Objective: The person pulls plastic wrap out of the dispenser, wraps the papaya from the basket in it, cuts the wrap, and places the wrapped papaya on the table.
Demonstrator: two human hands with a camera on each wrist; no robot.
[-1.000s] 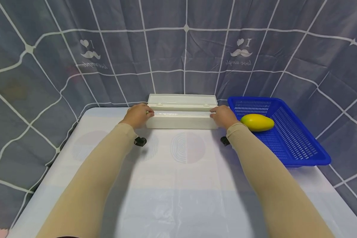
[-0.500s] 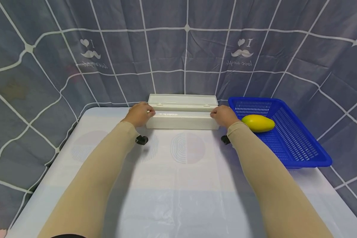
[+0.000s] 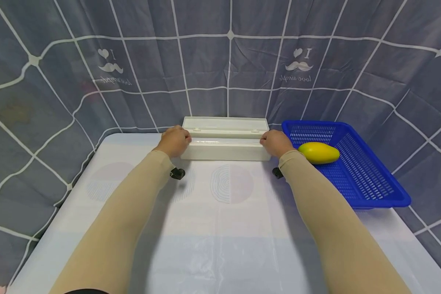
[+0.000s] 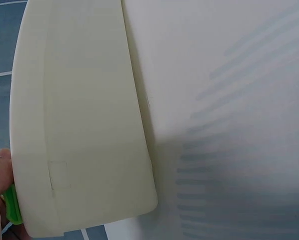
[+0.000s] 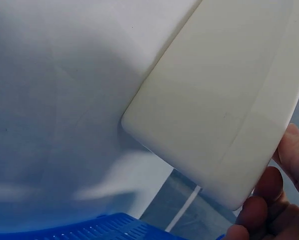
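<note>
A long white box (image 3: 226,152) stands at the far side of the table, its lid (image 3: 226,123) tipped back. A pale, glossy roll, apparently cling film (image 3: 224,141), lies along its opening. My left hand (image 3: 174,141) holds the left end, fingers curled at the rim. By those fingers, the left wrist view shows a bright green piece (image 4: 12,205) against the box. At the right end, my right hand (image 3: 277,143) has its thumb and curled fingers at the box's upper corner. The right fingers (image 5: 253,211) hide what they pinch there; I cannot tell it apart from the rim.
Right of the box stands a blue mesh basket (image 3: 367,171) with a yellow oval fruit (image 3: 319,153) in it, close to my right wrist. A white patterned cloth (image 3: 220,228) covers the table. Behind hangs a grey checked curtain (image 3: 206,61).
Both hands have stayed at the box's ends; the left has shifted slightly right and its fingers are curled closer. The box, basket and fruit have not visibly moved.
</note>
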